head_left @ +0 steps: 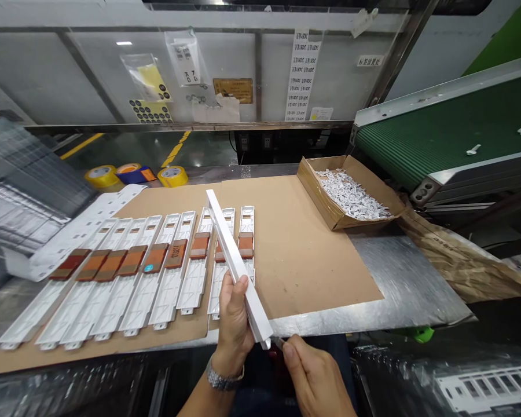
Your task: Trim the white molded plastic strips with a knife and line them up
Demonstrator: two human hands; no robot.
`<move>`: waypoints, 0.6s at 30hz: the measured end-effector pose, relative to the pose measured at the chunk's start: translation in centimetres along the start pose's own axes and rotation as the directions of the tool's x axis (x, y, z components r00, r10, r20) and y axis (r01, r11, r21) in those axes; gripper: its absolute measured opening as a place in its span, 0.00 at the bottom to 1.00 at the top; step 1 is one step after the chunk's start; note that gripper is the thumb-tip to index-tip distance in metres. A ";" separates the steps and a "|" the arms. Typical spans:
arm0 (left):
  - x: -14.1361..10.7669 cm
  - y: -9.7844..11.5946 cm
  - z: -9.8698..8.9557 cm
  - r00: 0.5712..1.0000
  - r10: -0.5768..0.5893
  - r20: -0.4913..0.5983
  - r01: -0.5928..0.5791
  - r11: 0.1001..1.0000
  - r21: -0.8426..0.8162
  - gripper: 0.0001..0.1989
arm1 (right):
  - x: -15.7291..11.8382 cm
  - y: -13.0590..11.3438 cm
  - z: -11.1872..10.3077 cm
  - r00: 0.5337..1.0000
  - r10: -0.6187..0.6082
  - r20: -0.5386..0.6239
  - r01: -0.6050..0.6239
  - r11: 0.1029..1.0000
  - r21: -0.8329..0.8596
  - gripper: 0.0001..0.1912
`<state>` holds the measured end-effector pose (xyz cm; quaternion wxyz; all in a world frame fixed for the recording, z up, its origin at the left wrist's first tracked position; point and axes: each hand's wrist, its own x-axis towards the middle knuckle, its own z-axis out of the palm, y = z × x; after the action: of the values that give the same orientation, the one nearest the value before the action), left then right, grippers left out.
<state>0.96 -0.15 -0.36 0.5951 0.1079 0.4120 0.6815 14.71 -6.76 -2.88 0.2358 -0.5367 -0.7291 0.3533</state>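
My left hand (234, 318) is wrapped round the lower half of a long white plastic bar (237, 260), which slants up and to the left. Near the bar's lower end, my right hand (310, 370) is closed on a small tool (278, 342) whose tip is by the bar end; the fingers hide most of it. To the left lie several white plastic strips (169, 295) side by side on a cardboard sheet (304, 260). Reddish-brown blocks (132, 260) rest across the strips. The raised bar covers part of the strips behind it.
A cardboard box (330, 211) of small white pieces sits at the back right, beside a green conveyor (438, 133). Tape rolls (172, 176) stand at the back left. Brown paper (460, 260) lies on the right; a white slotted part (490, 388) is at the lower right.
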 end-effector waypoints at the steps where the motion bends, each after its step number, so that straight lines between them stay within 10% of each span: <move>1: 0.0 0.0 0.0 1.000 0.001 0.003 -0.001 1.000 -0.003 0.16 | 0.0 -0.1 -0.1 1.000 0.003 0.012 -0.003 1.000 0.007 0.20; 18: 0.8 -0.3 -0.3 0.999 -0.012 -0.035 0.012 1.000 -0.003 0.20 | -0.5 0.3 -1.1 0.989 -0.025 0.148 -0.024 0.948 0.316 0.23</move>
<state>0.74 0.39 -1.05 0.5920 0.0925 0.4221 0.6803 15.80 -6.94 -2.37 0.2636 -0.4635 -0.6786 0.5052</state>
